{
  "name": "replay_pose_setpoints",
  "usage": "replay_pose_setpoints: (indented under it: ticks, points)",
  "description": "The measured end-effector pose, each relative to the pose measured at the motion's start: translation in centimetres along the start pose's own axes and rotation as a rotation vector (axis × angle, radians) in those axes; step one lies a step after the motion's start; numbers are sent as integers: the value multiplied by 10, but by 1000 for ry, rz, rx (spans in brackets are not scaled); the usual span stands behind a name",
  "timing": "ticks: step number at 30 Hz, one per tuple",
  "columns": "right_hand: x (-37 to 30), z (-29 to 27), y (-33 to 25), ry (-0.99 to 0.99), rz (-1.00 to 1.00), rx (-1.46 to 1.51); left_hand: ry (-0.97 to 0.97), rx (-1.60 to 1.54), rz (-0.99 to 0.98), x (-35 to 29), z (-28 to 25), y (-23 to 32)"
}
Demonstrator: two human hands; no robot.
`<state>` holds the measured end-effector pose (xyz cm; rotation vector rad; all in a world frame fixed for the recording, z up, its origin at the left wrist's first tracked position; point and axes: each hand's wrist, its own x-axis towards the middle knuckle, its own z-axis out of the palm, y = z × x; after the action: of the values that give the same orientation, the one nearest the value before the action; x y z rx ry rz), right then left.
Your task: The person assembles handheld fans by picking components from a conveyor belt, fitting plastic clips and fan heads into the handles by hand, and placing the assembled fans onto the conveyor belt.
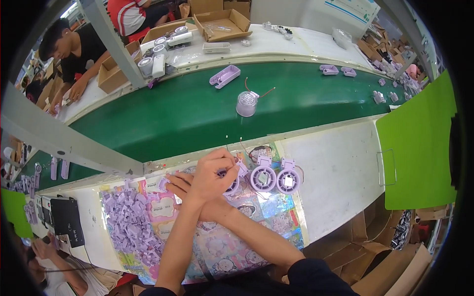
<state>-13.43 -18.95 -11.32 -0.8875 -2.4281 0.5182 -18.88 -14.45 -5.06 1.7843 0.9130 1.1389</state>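
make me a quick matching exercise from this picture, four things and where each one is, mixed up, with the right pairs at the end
A. left hand
B. heap of small purple pieces
C. round translucent piece with wires
D. large lime-green panel

1. on the green belt
2. right of the near white table
3. by a round purple housing
4. on the left part of the patterned sheet

Pairs: A-3, B-4, C-1, D-2

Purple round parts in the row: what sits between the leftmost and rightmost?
A third round purple part, in the head view; the left hand partly covers the leftmost one.
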Motion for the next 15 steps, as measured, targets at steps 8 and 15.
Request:
replay_pose_setpoints:
  ticks: [8,15]
  points:
    - [-3,-10,2,21,14,164,175,144,110,50,-4,-6]
    - [0,-14,-6,199,0,96,135,854,-71,173,-30,-77]
